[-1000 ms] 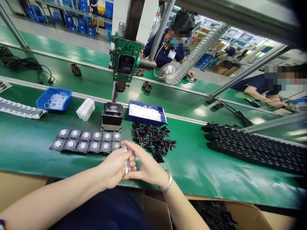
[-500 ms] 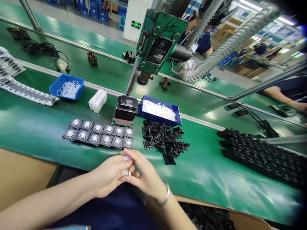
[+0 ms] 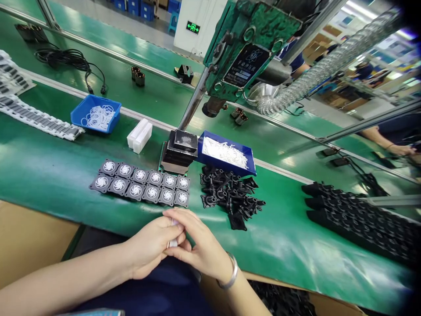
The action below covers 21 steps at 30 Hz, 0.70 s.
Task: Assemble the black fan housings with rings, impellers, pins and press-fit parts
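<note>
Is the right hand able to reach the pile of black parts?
Probably yes: nothing visible blocks the right hand from the pile of black parts, though that hand seems occupied with a pale piece.

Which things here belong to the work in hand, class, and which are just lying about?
In hand: white item, between left hand and right hand; possibly fan plates and black parts near them.

Apparently lying about: cable, coils beyond the rail.

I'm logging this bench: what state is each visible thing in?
Left grip: closed on pale strips
Right grip: curled around them
Press ram: raised
Blue bin: open, holding white rings
Navy tray: open, holding white sticks
Fan-patterned squares: two rows
Black parts: heaped
Black cable: coiled
Exit sign: lit
</note>
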{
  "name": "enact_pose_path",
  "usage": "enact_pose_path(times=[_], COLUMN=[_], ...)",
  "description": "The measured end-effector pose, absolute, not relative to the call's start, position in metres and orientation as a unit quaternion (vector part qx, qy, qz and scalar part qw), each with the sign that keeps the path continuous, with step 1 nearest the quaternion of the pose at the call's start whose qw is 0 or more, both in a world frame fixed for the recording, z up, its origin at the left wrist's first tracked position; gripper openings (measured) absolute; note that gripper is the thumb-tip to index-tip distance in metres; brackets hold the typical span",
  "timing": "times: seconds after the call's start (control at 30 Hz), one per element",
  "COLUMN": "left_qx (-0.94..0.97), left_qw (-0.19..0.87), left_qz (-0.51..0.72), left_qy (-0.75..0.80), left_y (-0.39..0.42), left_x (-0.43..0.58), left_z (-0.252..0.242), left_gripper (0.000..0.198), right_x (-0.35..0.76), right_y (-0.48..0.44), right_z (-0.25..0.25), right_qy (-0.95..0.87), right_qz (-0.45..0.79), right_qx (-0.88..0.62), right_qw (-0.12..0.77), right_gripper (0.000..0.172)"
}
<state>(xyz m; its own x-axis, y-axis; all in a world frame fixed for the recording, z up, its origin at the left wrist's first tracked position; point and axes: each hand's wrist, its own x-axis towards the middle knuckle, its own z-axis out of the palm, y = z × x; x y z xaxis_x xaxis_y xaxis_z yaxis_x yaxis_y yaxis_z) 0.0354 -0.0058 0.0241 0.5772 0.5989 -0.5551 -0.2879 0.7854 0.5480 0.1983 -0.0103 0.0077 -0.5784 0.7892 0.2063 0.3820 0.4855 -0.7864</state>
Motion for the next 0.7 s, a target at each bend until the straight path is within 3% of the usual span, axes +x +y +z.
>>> enact_pose_path(times=[0.23, 0.33, 0.5, 0.7], left_qx=[0.148, 0.123, 0.158, 0.278], left_qw=[0.866, 0.870, 0.874, 0.864], left_qz=[0.276, 0.285, 0.297, 0.257], left_qy=[0.390, 0.383, 0.350, 0.333], left_y=[-0.004, -0.003, -0.003, -0.004], left_x=[0.031, 0.031, 0.031, 0.027], left_z=[0.024, 0.029, 0.029, 0.022], left_gripper=[0.039, 0.031, 0.032, 0.042], right_x=[0.207, 0.206, 0.200, 0.194], right_y=[-0.010, -0.013, -0.013, -0.010], right_z=[0.022, 0.025, 0.022, 0.015], right_qy=[-0.787, -0.774, -0.675, -0.625], right_qz=[0.356, 0.349, 0.350, 0.421], right_qx=[-0.399, -0.415, -0.520, -0.538], right_qw=[0.309, 0.326, 0.389, 0.379], right_gripper=[0.082, 0.069, 0.027, 0.016])
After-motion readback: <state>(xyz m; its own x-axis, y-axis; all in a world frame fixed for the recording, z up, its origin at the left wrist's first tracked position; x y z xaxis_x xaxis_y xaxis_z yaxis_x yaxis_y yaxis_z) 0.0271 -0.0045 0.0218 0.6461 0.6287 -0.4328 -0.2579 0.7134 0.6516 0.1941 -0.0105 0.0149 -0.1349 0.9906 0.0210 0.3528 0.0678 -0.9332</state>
